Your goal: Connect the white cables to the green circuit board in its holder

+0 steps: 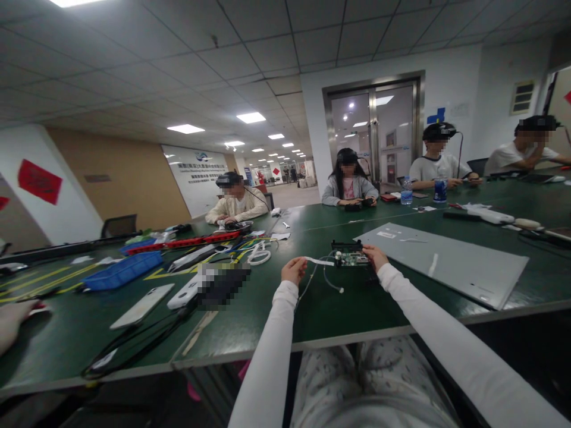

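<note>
My left hand (294,271) is closed in a pinch on the free end of a white flat ribbon cable (319,261). The cable runs right to a green circuit board (355,258) set in a black frame (346,244). My right hand (375,257) grips the board's right side, with the fingers partly hidden behind it. Thin loose wires (329,282) hang from the board's left side, one ending in a small white plug (341,290). The board is held just over the green table (321,321); whether it touches the surface I cannot tell.
Right of the board lies a large grey panel (464,267). To the left are a blue tray (122,270), a white phone (143,306), a white power strip (190,289) and tangled cables (259,252). Several people sit around the table; another person's hand (15,321) rests at far left.
</note>
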Motion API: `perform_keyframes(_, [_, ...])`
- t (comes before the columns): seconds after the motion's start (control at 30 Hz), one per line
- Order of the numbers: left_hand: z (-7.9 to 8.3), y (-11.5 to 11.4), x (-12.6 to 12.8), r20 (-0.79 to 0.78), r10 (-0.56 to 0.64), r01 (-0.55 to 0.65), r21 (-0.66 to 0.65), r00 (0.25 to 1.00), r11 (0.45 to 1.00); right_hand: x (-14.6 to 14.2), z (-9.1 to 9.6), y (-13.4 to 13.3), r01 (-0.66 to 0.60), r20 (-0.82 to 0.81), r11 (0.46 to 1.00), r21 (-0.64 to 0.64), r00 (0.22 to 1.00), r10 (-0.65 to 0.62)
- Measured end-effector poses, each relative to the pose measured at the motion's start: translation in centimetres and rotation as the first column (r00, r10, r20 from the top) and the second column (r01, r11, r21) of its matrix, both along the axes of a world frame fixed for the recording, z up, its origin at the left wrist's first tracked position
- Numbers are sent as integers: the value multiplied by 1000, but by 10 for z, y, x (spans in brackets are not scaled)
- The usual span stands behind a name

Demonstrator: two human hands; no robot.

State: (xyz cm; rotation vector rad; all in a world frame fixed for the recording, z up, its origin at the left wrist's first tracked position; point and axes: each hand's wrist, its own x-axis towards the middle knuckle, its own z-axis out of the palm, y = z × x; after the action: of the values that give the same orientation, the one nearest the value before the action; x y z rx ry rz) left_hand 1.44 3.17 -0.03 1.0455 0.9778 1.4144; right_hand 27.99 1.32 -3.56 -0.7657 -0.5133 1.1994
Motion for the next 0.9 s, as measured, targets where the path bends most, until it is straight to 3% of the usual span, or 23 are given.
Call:
perform_keyframes(0.23, [2, 5, -10, 188, 218, -210, -60, 958, 976, 4, 0, 2, 11, -8, 1000, -19, 1000, -11])
perform_keyframes(0.4, [2, 11, -26, 212, 500, -477, -150, 840, 866, 3, -1, 2, 3, -2, 1000, -28, 1000, -3])
perform_keyframes(0.5, [2, 12, -32, 177, 585, -557, -185, 792, 810, 3, -2, 2, 5, 4, 1000, -31, 1000, -5])
perform_keyframes(0.6, [2, 12, -36, -96, 634, -641, -114, 767, 759, 3, -1, 2, 9, 12, 999, -31, 1000, -9])
perform_keyframes(0.7, [4, 8, -38, -443, 619, -685, 16, 648, 728, 3, -1, 2, 10, 21, 999, -36, 1000, -10])
perform_keyframes(0.8, [7, -1, -39, -561, 612, -702, 76, 557, 708, 3, -1, 2, 9, 33, 999, -42, 999, -8])
perform_keyframes(0.9, [10, -12, -38, -781, 542, -733, 166, 311, 660, 4, -1, 2, 5, 39, 999, -43, 999, -4])
